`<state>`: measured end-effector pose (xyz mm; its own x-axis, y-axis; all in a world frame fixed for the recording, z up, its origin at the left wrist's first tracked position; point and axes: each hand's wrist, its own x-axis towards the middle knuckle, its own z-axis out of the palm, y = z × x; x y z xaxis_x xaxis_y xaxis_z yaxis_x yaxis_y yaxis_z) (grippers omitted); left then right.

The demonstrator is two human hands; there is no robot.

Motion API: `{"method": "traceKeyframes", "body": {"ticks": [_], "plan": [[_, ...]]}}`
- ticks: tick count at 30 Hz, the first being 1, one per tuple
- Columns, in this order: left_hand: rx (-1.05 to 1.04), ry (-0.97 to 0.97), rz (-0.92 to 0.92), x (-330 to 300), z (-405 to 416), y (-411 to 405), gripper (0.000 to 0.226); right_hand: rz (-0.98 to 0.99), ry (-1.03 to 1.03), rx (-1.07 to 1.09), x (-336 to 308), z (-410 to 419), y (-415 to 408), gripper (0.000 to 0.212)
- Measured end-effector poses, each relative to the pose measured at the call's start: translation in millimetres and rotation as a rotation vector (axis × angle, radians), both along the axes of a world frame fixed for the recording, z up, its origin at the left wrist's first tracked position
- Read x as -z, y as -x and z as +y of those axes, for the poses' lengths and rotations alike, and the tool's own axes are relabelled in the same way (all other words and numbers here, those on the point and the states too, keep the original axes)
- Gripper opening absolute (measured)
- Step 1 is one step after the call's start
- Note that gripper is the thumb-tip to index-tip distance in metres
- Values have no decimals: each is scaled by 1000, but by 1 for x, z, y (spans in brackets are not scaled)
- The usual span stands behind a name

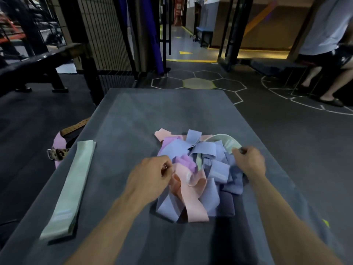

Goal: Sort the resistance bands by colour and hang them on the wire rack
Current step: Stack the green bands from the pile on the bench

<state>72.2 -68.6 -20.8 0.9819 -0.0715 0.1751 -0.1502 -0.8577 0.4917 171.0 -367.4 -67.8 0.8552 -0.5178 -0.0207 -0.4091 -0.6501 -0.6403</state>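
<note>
Both my hands work a tangle of resistance bands on the grey desk [133, 115].

My right hand [250, 161] pinches a pale green band [227, 139] arching up from the far side of the pile [198, 173]; my left hand [150, 178] closes its fingers on a peach band [191, 197] at the pile's near-left edge. A flat stack of green bands [70, 190] lies well apart, along the desk's left side.

Leather belt [75, 127] left of grey table [133, 115]; seated person [328, 35] far right.
</note>
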Motion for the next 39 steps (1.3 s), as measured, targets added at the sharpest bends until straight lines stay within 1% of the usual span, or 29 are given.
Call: {"method": "traceKeyframes", "body": {"ticks": [3, 6, 8, 11, 13, 15, 17, 19, 21, 25, 27, 28, 30, 33, 34, 36, 39], "plan": [[6, 8, 11, 4, -2, -4, 8, -31, -4, 27, 2, 1, -4, 19], [1, 6, 3, 4, -2, -7, 9, -99, -38, 30, -5, 5, -6, 14], [-9, 23, -14, 3, 0, -8, 11, -268, -110, -1, -19, 9, -4, 13], [-27, 53, -58, 1, -1, -6, 9, -580, -326, -82, -60, 24, 6, 9], [-24, 72, -85, -2, -2, -3, 7, -714, -377, -177, -88, 36, 14, 8], [-12, 127, -105, -5, -4, 0, 6, -806, -410, -306, -112, 49, 27, 4], [8, 207, -141, -8, -3, 4, 7, -889, -376, -413, -133, 61, 44, 4], [14, 271, -177, -12, -4, 8, 7, -971, -293, -467, -152, 72, 59, 5], [10, 324, -188, -18, -6, 14, 14, -1043, -246, -499, -169, 84, 74, 5], [80, 451, -157, -25, -10, 25, 47, -1136, -175, -574, -195, 109, 102, 3], [100, 466, -146, -29, -11, 27, 54, -1184, -177, -613, -206, 119, 115, 2], [102, 491, -124, -32, -12, 27, 51, -1200, -186, -624, -211, 124, 120, 2], [115, 564, -49, -37, -13, 29, 35, -1212, -232, -639, -216, 132, 127, 4], [97, 581, 34, -35, -8, 30, 9, -1197, -340, -632, -216, 142, 130, 3], [96, 585, 59, -34, -2, 30, 4, -1193, -376, -606, -215, 143, 129, 3], [127, 615, 109, -35, 13, 32, 11, -1166, -423, -527, -210, 142, 122, 2], [230, 792, 235, -41, 40, 38, 7, -1050, -500, -384, -191, 133, 106, 3]]}}
